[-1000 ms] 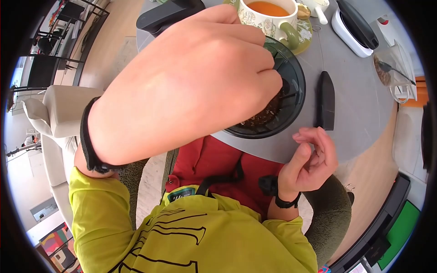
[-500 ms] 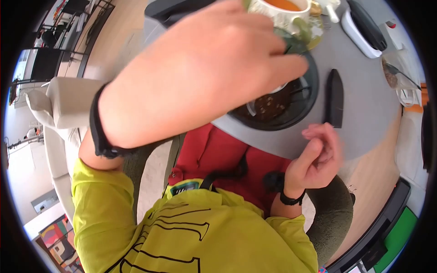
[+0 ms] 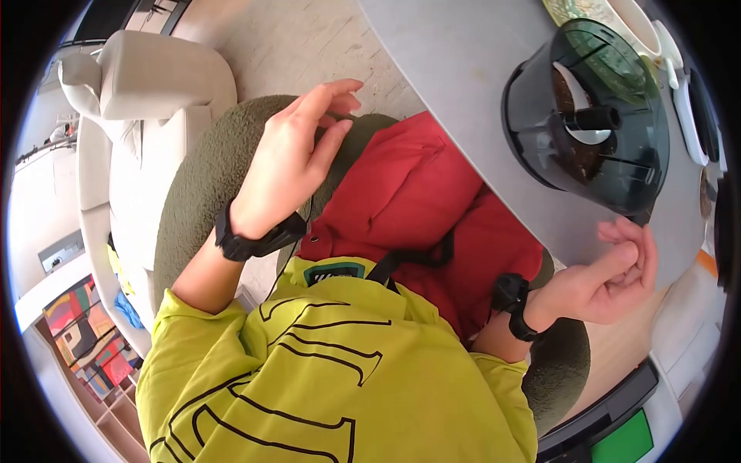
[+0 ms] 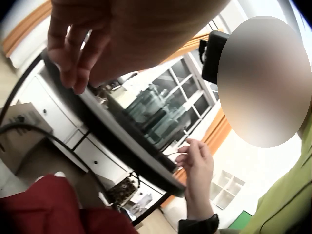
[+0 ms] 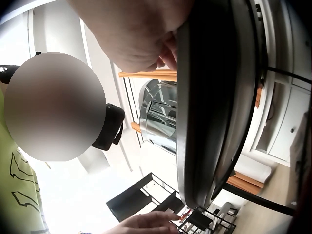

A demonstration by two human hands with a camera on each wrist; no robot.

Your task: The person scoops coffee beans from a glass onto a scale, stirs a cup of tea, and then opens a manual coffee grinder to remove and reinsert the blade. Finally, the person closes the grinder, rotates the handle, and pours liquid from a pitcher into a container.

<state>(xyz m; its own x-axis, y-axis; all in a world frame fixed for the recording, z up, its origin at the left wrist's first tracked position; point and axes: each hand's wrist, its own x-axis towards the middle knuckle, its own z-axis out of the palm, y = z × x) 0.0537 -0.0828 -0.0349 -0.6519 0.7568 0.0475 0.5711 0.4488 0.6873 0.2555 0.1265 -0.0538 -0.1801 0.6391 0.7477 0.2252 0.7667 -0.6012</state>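
Note:
A dark see-through food processor bowl (image 3: 532, 116) stands on the grey table, with a curved blade (image 3: 571, 92) around a black central post and dark brown contents inside. My left hand (image 3: 289, 158) is off the table, over the green chair, fingers loosely bent and holding nothing. Beside the near table edge, just below the bowl, my right hand (image 3: 610, 278) hangs palm up with relaxed, empty fingers. The left wrist view shows the bowl (image 4: 156, 109) standing beyond the table edge, with the right hand (image 4: 195, 165) at that edge.
Behind the bowl are a green patterned plate (image 3: 563, 9) and a pale cup (image 3: 634, 27). A white case with a black top (image 3: 687, 116) lies at the far right. The rounded table edge (image 3: 463, 150) runs close to my red-clad legs; a beige sofa (image 3: 162, 73) stands to the left.
My left hand has come away from over the bowl, down and left, clear of the table. The head view has turned, so the bowl appears farther right. My right hand stays by the edge.

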